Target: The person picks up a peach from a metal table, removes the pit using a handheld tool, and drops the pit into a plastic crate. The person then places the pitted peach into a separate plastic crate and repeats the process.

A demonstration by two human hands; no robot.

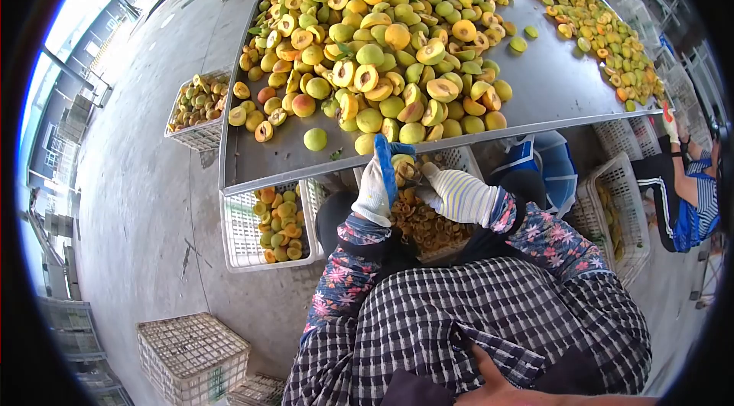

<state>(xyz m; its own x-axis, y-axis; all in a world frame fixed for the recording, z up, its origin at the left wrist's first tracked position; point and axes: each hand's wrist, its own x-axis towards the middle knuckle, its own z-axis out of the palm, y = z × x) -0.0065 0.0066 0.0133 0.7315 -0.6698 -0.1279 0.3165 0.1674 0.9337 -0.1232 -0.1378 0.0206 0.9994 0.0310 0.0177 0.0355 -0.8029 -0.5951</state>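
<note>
At the desk's [566, 89] near edge, the left hand [384, 177] grips a fruit [404, 169]; the right hand's [461, 193] grip cannot be determined. Slack fingers could drop the fruit among brown pieces [430, 226] below.

The fruit [404, 169] in hand is yellowish-green and rounded, partly hidden by the fingers of the left hand [380, 180], which grip it. It is off the bench [566, 81], just beside the near edge, nearer the near left corner than the near right one. The right hand [462, 196] is close against it; whether it is whole or halved cannot be told.
</note>
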